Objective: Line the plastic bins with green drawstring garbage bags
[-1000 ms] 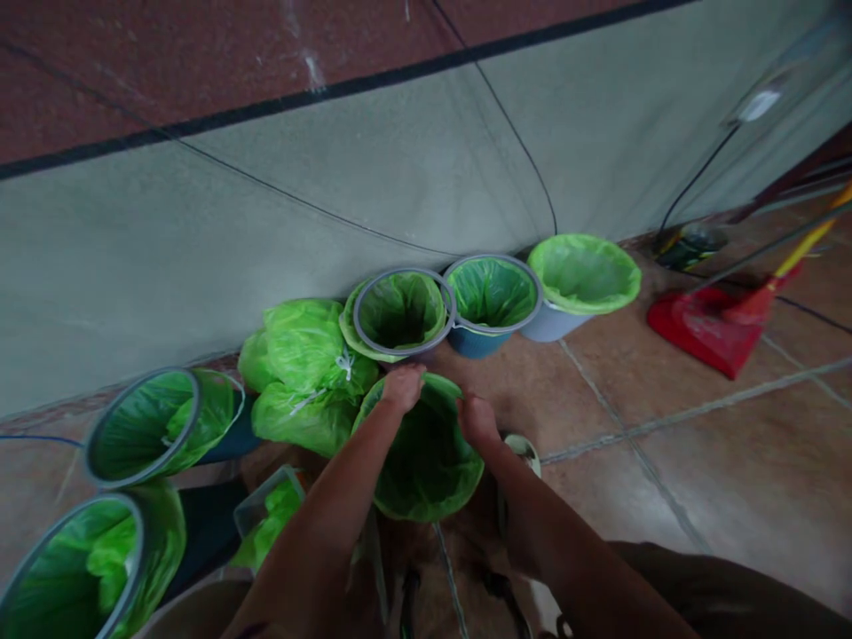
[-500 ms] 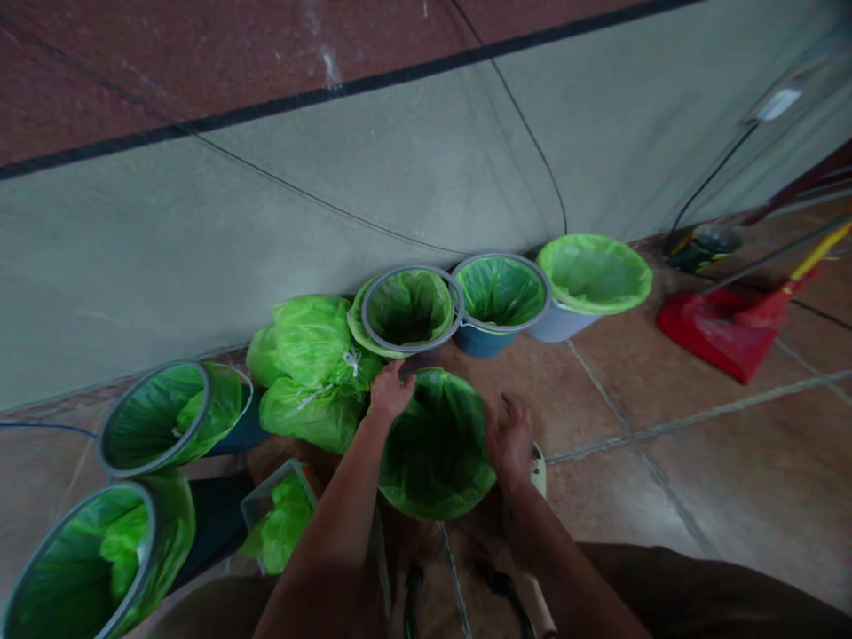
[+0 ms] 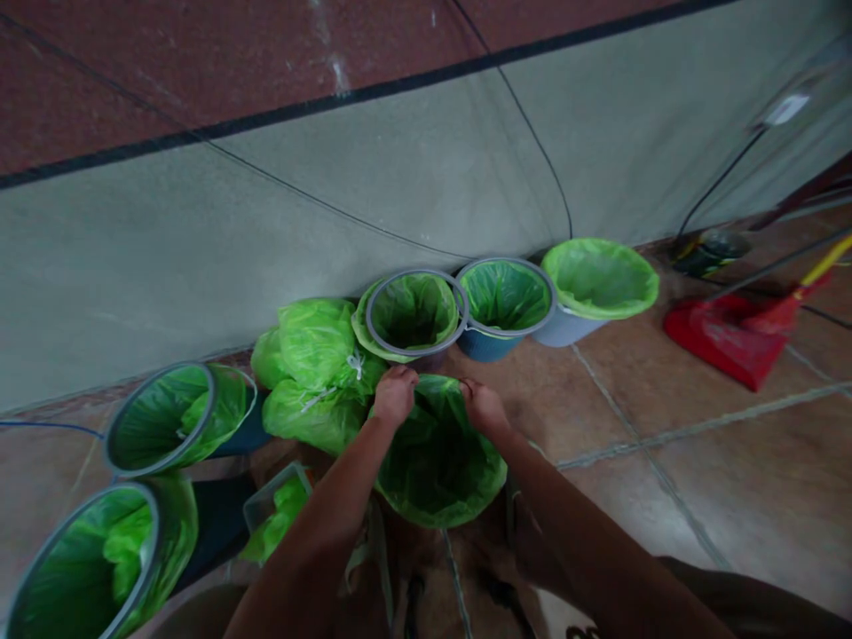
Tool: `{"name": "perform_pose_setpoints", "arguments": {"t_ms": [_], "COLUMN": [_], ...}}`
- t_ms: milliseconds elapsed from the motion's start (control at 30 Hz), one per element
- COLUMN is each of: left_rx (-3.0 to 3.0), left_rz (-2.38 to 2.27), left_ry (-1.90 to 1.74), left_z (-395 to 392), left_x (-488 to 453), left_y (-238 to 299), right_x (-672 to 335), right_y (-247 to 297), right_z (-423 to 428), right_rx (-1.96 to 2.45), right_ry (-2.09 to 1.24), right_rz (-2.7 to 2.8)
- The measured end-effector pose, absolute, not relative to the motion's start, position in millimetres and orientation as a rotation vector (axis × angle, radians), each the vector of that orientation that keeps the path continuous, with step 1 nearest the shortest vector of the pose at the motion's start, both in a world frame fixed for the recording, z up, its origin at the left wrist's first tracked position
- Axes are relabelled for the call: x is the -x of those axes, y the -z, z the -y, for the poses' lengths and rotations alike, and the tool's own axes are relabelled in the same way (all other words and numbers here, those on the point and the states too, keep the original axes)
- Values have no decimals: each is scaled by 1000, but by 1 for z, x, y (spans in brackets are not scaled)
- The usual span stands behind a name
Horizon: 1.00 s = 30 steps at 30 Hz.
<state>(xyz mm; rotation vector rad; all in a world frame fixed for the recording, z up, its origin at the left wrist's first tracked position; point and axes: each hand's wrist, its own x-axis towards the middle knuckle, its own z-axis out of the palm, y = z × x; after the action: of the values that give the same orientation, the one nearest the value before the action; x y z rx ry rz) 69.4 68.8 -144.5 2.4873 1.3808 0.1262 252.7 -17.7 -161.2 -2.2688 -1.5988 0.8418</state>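
Observation:
A bin lined with a green plastic bag (image 3: 439, 466) stands on the floor right in front of me. My left hand (image 3: 394, 396) grips the bag's far left rim with closed fingers. My right hand (image 3: 482, 406) pinches the far right rim of the same bag. Just beyond the hands, a row of three lined bins runs along the wall: one with a grey ring (image 3: 413, 313), a blue one (image 3: 504, 302) and a pale one (image 3: 597, 286).
Tied green bags (image 3: 312, 373) lie to the left of my hands. Two more lined bins (image 3: 174, 417) (image 3: 93, 559) and a small clear tub (image 3: 274, 510) sit at the lower left. A red dustpan (image 3: 722, 337) lies at the right by the wall, with cables above it.
My right hand has gone from the bag's right side, fingers apart, to its far rim and closed on it. My left hand stays at the far left rim.

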Motion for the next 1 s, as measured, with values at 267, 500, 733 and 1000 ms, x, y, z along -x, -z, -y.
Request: {"name": "perform_pose_setpoints", "arguments": {"t_ms": [267, 500, 733, 1000], "left_rx": [-2826, -2580, -2454, -2459], "left_rz": [-1207, -1535, -1299, -1352], "left_ry": [262, -159, 184, 399], "left_z": [-22, -50, -88, -77], "left_x": [-49, -71, -100, -90], "left_y": [154, 120, 131, 147], "right_x": [-254, -259, -262, -259], "right_y": [167, 155, 146, 160], "right_z": [22, 19, -7, -7], "right_rx": [2357, 2254, 2168, 2158], "right_ry": [-858, -697, -817, -937], "right_rz": [1698, 1607, 1772, 1888]}}
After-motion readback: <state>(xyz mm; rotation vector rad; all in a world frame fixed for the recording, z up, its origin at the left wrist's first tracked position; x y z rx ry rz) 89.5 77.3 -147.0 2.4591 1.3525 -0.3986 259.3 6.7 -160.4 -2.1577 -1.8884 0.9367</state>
